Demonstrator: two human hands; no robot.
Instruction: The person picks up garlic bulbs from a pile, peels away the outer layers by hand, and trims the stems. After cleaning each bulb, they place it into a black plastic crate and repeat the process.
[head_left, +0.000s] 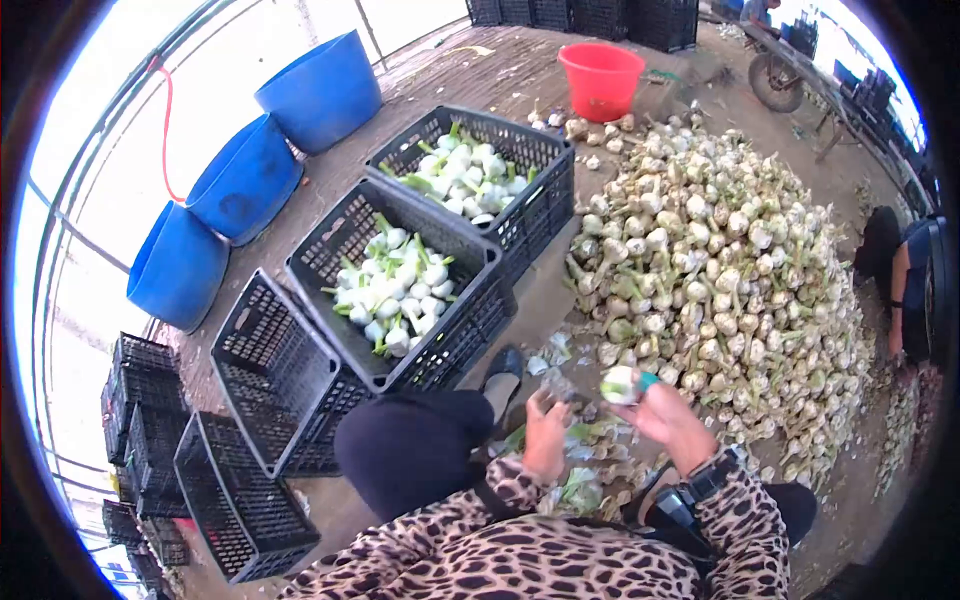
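Note:
In my right hand (668,418) is a peeled white garlic bulb (619,386), gripped at the fingertips, with a small teal piece (648,380) against the fingers beside it. My left hand (546,432) is a little to the left, its fingers curled in with a pale, thin garlic skin (558,384) at their tips. Loose skins and leaf scraps (582,490) lie on the ground under both hands. A large heap of unpeeled garlic (720,280) rises just beyond my right hand.
Two black crates (395,372) (555,180) hold peeled white garlic ahead on the left. More black crates (245,500) stand nearer. Blue tubs (325,95) line the wall, and a red bucket (602,85) sits behind the heap. Another person's arm (897,300) shows at right.

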